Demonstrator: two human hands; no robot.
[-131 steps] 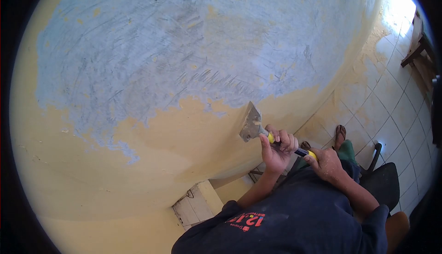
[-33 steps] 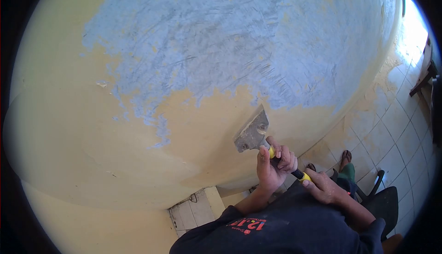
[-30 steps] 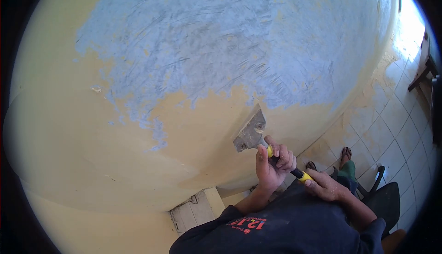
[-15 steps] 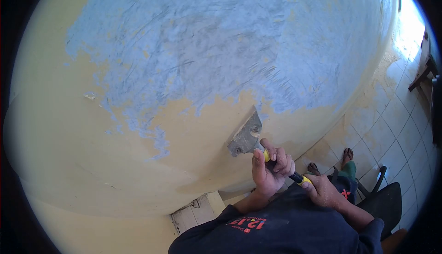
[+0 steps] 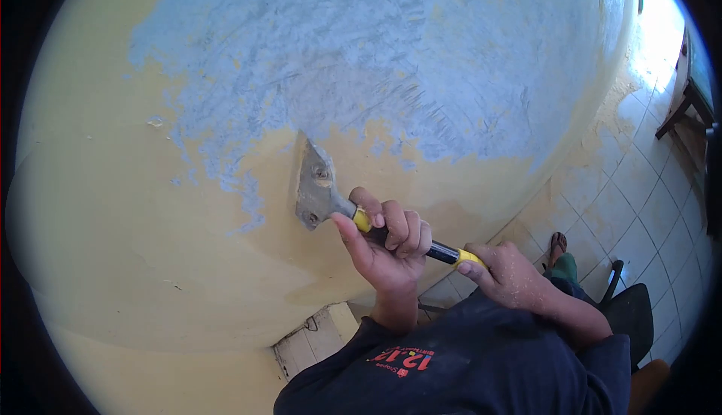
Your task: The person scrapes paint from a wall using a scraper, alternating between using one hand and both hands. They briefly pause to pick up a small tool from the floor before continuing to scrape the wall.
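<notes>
A long-handled scraper (image 5: 316, 186) with a grey metal head has its blade edge against the wall (image 5: 226, 280), just below the lower border of the blue patch (image 5: 361, 62). Nearest the head, my left hand (image 5: 387, 242) wraps its fingers round the black and yellow handle, palm toward me, its thumb pointing up beside the head. My right hand (image 5: 511, 274) grips the yellow end of the handle, lower and to the right. Pale dust coats both hands.
Tiled floor (image 5: 635, 242) with pale dust runs along the wall's right side. A black chair (image 5: 632, 317) stands at lower right, near a sandalled foot (image 5: 557, 245). A wooden-legged piece of furniture (image 5: 688, 110) is at upper right, a pale box-like object (image 5: 316, 340) at the bottom.
Both hands and the scraper have moved left and slightly up along the wall. The blade has turned more upright, and more of the handle shows between my hands.
</notes>
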